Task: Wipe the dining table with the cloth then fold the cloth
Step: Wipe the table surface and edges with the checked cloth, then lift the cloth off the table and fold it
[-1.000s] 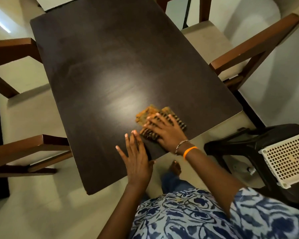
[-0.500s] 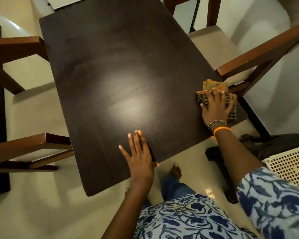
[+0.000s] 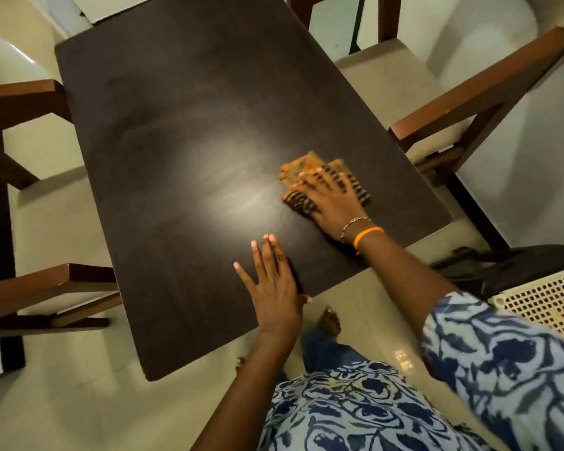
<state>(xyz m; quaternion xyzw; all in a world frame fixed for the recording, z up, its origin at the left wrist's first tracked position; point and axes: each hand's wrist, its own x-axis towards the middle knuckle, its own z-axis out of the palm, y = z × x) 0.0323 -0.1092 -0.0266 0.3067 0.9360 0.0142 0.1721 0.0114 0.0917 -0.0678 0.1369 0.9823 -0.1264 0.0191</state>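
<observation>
A dark brown dining table fills the middle of the head view. An orange and dark checked cloth, bunched into a pad, lies on the table's near right part. My right hand presses flat on the cloth with fingers spread, covering most of it; only the cloth's far and left edges show. My left hand rests flat on the table's near edge, fingers apart, holding nothing, its thumb hooked over the edge.
Wooden chairs stand close around the table: one at right, one at left, another at far left. A dark stool with a white perforated basket sits at the right. My bare foot stands under the table's edge.
My right hand has slid the cloth from the table's right edge back leftward toward the middle; a second ago it was nearer the front edge. My left hand has stayed in place.
</observation>
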